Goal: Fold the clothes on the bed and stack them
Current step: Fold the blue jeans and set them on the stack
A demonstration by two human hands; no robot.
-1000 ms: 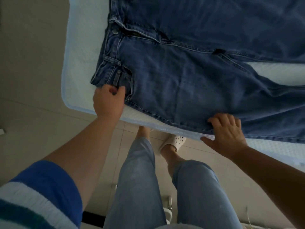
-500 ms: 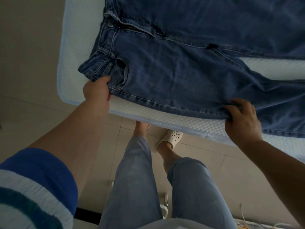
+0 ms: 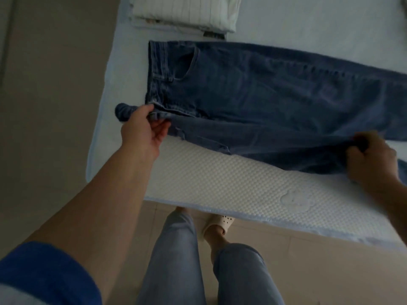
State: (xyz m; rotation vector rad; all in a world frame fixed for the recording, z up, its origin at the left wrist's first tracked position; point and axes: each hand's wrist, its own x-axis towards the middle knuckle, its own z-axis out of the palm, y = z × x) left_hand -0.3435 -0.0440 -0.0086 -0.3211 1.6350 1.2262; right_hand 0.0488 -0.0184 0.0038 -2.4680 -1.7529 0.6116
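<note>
— Where are the jeans (image 3: 253, 102)?

— On the bed (image 3: 220, 186), lying lengthwise, waistband at my left and the legs running off to my right. One half is doubled over the other.

— And your hands?

— My left hand (image 3: 143, 130) has its fingers (image 3: 161, 128) and thumb pinched on the waistband corner at the jeans' near left end. My right hand (image 3: 370, 161) has its fingers curled tight on the jeans' near edge, further along the leg.

— Anything else near the jeans?

— A folded white cloth (image 3: 182, 14) lies just beyond the waistband, further up the bed.
</note>
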